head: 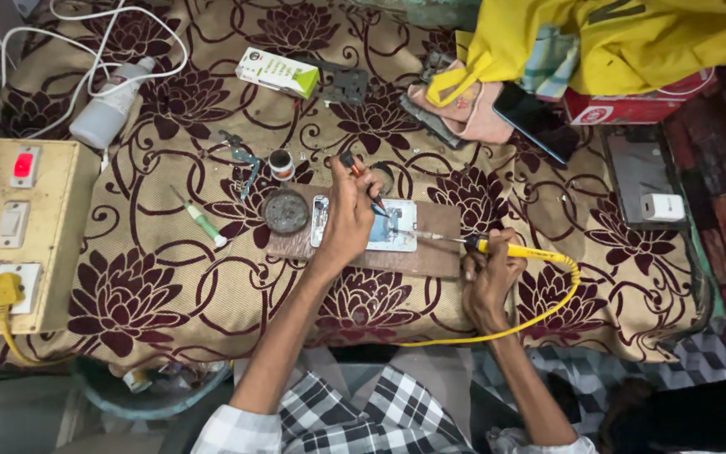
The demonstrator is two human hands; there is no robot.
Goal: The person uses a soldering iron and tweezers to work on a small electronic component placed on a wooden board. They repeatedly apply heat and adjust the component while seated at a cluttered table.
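While the right hand gripped the yellow handle of a soldering iron, fingers wrapped round it like a pen, its metal tip reached left to the opened phone lying on a small wooden board near the middle of the flower-patterned cloth. The left hand rested over the left part of the phone, fingers pinched on a thin dark-and-red tool, probably tweezers or a probe, pointed down at the same spot. By the look of it a solder joint inside the phone was being worked; the next move seemed to call for a steady tip and a firm hold on the part. A round tin sat at the board's left end, a green-handled screwdriver farther left, and a switch box at the left edge. Exactly where the tip met the phone was too small to make out, and the left hand covered part of the phone.
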